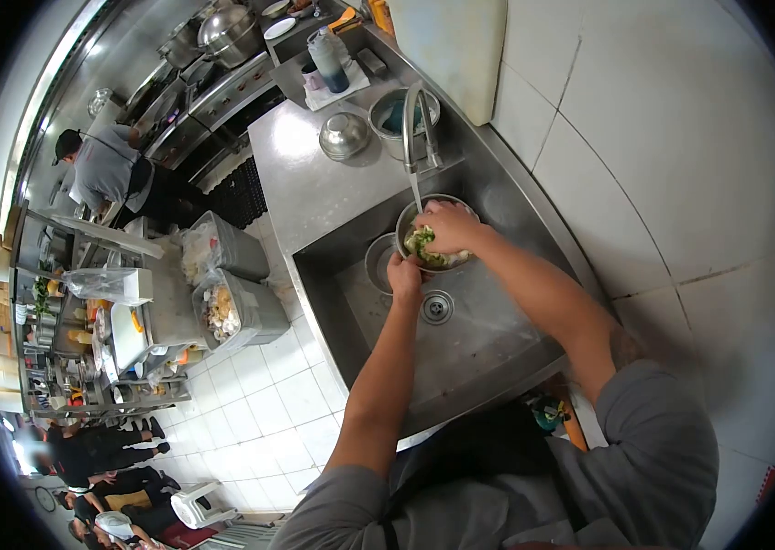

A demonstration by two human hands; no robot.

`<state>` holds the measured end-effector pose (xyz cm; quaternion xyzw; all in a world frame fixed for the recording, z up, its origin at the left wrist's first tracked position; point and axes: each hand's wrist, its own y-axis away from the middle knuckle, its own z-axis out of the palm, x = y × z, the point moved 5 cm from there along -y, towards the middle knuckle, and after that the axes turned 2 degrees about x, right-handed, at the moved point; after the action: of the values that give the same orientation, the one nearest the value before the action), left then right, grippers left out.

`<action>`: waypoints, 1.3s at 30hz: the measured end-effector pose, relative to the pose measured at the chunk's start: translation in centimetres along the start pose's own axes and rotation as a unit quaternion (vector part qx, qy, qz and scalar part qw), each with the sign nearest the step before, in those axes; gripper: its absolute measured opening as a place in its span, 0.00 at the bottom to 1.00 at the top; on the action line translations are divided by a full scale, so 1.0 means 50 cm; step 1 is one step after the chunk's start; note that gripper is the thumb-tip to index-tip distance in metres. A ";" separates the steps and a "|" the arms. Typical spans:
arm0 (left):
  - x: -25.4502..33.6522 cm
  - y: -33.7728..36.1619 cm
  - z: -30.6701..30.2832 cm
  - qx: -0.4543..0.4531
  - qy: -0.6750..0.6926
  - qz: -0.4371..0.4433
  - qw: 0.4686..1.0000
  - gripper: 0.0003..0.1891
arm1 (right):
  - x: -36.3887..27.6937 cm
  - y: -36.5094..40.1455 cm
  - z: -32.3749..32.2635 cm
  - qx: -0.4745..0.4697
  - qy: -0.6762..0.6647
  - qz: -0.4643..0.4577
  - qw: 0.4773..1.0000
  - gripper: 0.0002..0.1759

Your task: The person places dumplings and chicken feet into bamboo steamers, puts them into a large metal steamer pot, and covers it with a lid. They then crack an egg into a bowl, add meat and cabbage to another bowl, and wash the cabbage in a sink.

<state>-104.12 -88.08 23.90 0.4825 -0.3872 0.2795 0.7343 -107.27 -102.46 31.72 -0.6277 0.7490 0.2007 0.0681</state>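
A metal bowl [466, 203] of chopped green and pale vegetables [420, 240] stands in the steel sink [360, 344], under a stream from the tap [410, 128]. My left hand [406, 275] grips the near-left rim of the bowl. My right hand [447, 227] is inside it, fingers curled over the vegetables and partly hidden by them. Beside the bowl on its left sits a second round metal bowl [376, 266], partly covered by my left hand and the first bowl. The drain [437, 307] shows just below the bowls.
On the steel counter [291, 174] are an upturned metal bowl [344, 136], a pot [389, 139] and a dark-filled bottle [331, 64]. Lined bins [245, 312] stand left of the sink. A person [112, 170] works by the stove; others are at lower left.
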 end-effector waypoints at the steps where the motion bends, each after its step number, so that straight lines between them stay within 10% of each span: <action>1: 0.002 -0.001 -0.004 0.003 0.008 -0.001 1.000 0.09 | 0.006 0.005 0.000 0.011 -0.013 -0.014 1.000 0.32; 13: 0.050 0.053 -0.013 0.074 -0.042 0.081 0.993 0.04 | -0.053 0.049 0.037 0.275 -0.019 0.064 0.959 0.39; 19: 0.166 0.127 -0.031 0.178 -0.434 0.206 0.859 0.06 | -0.100 0.034 0.091 0.345 -0.261 0.134 0.892 0.40; 23: 0.239 0.172 0.002 0.148 -0.538 0.260 0.788 0.07 | -0.119 0.013 0.138 0.422 -0.410 0.129 0.798 0.37; 29: 0.291 0.204 0.077 0.132 -0.629 0.326 0.693 0.08 | -0.158 -0.020 0.162 0.390 -0.809 0.091 0.430 0.32; 34: 0.243 0.049 0.001 0.127 -0.531 0.291 0.786 0.08 | -0.058 -0.050 0.053 0.338 -0.403 0.134 0.840 0.34; 35: 0.220 0.027 -0.008 0.098 -0.350 0.147 0.920 0.08 | -0.030 -0.069 0.049 0.291 -0.386 0.104 0.869 0.32; 38: 0.108 -0.056 -0.046 0.077 -0.119 0.014 0.990 0.08 | 0.017 -0.073 -0.045 0.081 -0.320 0.087 0.940 0.29; 39: 0.073 -0.062 -0.041 0.047 -0.040 -0.031 0.998 0.09 | 0.037 -0.082 -0.056 0.149 -0.214 0.072 0.963 0.21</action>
<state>-99.07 -87.21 24.93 0.5390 -0.3877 0.2549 0.7030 -103.25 -105.76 32.73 -0.4977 0.7814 0.2208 0.3049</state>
